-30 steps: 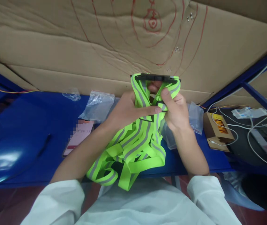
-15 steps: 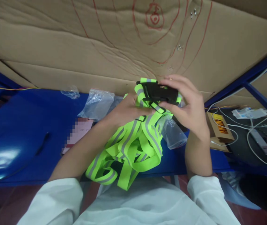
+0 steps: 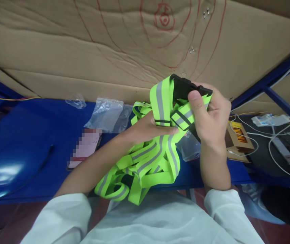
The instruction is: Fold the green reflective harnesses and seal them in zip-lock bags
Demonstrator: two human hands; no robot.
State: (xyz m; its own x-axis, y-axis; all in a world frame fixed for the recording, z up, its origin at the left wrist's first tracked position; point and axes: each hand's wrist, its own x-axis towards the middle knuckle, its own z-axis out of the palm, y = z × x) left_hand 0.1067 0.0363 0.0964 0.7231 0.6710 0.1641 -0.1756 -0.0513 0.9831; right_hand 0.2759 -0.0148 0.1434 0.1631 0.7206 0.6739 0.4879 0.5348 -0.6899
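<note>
Blue table [image 3: 40, 125] below, bright green straps [image 3: 160, 149] bunched over its near edge! Left hand [image 3: 146, 128] clamps them, thumb across the front; right hand [image 3: 212, 120] grips their top end, thumb at the black buckle [image 3: 181, 88].

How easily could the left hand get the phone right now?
Probably not easily: the left hand is busy holding the green straps, though nothing seems to lie on the phone.
</note>
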